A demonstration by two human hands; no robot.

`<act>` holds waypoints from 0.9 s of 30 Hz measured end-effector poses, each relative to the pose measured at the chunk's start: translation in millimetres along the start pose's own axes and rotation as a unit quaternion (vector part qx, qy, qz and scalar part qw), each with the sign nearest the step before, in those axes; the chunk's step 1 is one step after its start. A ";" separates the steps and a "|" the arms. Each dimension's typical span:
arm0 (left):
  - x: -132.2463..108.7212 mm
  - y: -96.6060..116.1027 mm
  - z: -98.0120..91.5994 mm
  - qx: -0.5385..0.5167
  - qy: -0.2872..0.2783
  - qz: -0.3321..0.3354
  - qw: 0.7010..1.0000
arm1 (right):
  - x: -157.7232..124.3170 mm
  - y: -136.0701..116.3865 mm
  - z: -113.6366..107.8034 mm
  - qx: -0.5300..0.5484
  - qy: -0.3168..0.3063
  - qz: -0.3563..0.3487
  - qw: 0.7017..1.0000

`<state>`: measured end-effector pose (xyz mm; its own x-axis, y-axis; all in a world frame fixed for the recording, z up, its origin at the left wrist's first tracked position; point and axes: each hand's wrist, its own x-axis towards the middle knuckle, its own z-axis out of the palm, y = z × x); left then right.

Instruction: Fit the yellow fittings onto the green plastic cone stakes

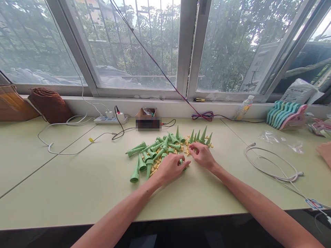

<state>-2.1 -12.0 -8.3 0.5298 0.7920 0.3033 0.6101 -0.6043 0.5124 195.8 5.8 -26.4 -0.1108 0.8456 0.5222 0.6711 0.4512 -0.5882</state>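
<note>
Green hollow plastic spikes (149, 167) lie in a loose heap at the middle of the table, with small yellow plastic valves (153, 168) scattered among them. My left hand (170, 168) is at the near right side of this heap, its fingers curled round a green spike (184, 168) that they mostly cover. My right hand (203, 155) reaches in from the right with thumb and forefinger pinched together beside some yellow valves (187, 148). Whatever is in that pinch is too small to make out. Behind it, several spikes (203, 135) stand point up, with yellow valves on or beside them.
Behind the heap are a small open box (148, 119) and a white power strip (111, 119) with cables. On the right lie a coiled white cable (271, 162), plastic hangers (286, 115) and a bottle (243, 108). A brown bag (50, 105) rests at the far left.
</note>
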 end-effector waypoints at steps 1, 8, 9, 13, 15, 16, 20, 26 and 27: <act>0.0 0.0 0.4 0.001 -0.003 -0.002 1.000 | 0.0 1.1 0.0 -0.007 -0.005 -0.007 1.000; -1.1 3.5 -2.1 -0.014 -0.026 -0.005 1.000 | -0.9 6.6 0.6 -0.028 -0.044 -0.015 0.999; -1.2 4.0 -2.6 -0.017 -0.028 -0.004 0.999 | -1.1 7.0 0.7 -0.029 -0.049 -0.014 0.998; -1.1 4.8 -3.5 -0.031 -0.038 -0.003 0.999 | -1.6 8.0 1.2 -0.028 -0.064 -0.008 0.998; -0.9 4.8 -3.4 -0.034 -0.039 0.000 0.999 | -1.4 8.2 1.4 -0.027 -0.064 -0.007 0.998; -0.9 4.9 -3.3 -0.033 -0.038 0.003 0.999 | -1.3 8.4 1.5 -0.028 -0.064 -0.007 0.998; -0.9 6.7 -4.3 -0.032 -0.029 0.012 0.999 | -1.0 9.2 1.9 -0.026 -0.067 -0.004 0.997; -1.3 6.9 -4.5 -0.029 -0.022 0.029 0.999 | -1.3 9.9 2.6 -0.016 -0.066 -0.001 0.998; -1.3 5.9 -3.6 -0.029 -0.017 0.030 0.999 | -1.3 9.5 2.6 -0.013 -0.061 0.000 0.998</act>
<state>-1.3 -16.3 -2.8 0.5844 0.7507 0.3081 0.5418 -0.6437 0.5405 200.5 9.7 -34.3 -0.1994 0.8745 0.4422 0.6897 0.4458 -0.5706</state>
